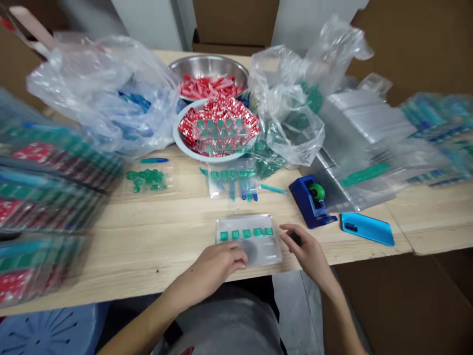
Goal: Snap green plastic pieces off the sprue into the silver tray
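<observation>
A clear plastic tray (263,252) lies near the table's front edge, with a row of several green square pieces (246,233) along its far side. Over its near left corner is my left hand (220,260), fingers bent together; whatever they may hold is hidden. Beside the tray's right edge my right hand (307,252) curls, thumb and forefinger tips a little apart. Something dark shows in the hollow of that hand, too unclear to name. Behind the tray sits another clear tray (215,188) with green squares and blue and teal sticks.
Loose green pieces (148,177) lie on a clear tray at left. Blurred stacks of filled packs (48,197) stand farther left. A blue tape dispenser (306,201) and a blue phone (367,229) are at right. Behind are a white bowl (178,140), a steel bowl (207,60) and plastic bags (291,123).
</observation>
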`<state>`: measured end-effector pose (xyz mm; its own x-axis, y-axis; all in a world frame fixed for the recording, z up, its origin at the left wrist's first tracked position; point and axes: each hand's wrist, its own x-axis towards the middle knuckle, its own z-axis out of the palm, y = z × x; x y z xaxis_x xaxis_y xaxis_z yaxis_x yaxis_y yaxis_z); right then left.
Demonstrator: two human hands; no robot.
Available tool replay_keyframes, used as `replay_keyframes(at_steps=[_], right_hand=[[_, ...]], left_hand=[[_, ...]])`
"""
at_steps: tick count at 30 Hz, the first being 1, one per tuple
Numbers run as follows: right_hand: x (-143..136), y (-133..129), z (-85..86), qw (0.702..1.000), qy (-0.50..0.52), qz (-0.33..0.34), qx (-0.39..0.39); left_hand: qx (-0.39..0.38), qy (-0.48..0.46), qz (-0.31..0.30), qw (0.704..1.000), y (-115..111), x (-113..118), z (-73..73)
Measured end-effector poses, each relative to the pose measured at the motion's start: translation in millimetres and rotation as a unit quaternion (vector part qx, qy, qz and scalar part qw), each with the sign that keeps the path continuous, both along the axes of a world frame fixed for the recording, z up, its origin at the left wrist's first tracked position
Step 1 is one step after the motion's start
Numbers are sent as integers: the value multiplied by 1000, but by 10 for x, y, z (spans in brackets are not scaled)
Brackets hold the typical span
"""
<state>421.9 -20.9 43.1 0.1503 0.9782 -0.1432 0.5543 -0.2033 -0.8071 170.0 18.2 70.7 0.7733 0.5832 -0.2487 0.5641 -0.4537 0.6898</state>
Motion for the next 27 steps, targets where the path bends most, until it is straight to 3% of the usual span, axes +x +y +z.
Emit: replay_keyframes(at_steps=[5, 10, 14, 18, 21, 24, 27], right_hand=[[-51, -176, 36, 1000, 3, -14, 2], [-79, -211, 87, 1000, 24, -16, -11], [-140, -240, 120, 996, 70, -16, -51], [-210, -245, 148, 971, 215, 0, -104], [-252, -228, 166, 938, 327, -20, -114], [-285, -187, 209, 919, 378, -49, -96], [-314, -96, 283, 912, 399, -66, -61]], left_hand=[[30, 7, -27, 999, 40, 41, -41], [223, -3, -65, 973, -145, 91, -103], [279, -12, -46, 959, -211, 53, 24], [389, -88, -25, 917, -212, 25, 158], [421, -134, -19, 897, -229, 39, 117], [470, -123, -27, 873, -203, 32, 42], [533, -108, -54, 838, -17, -16, 55]])
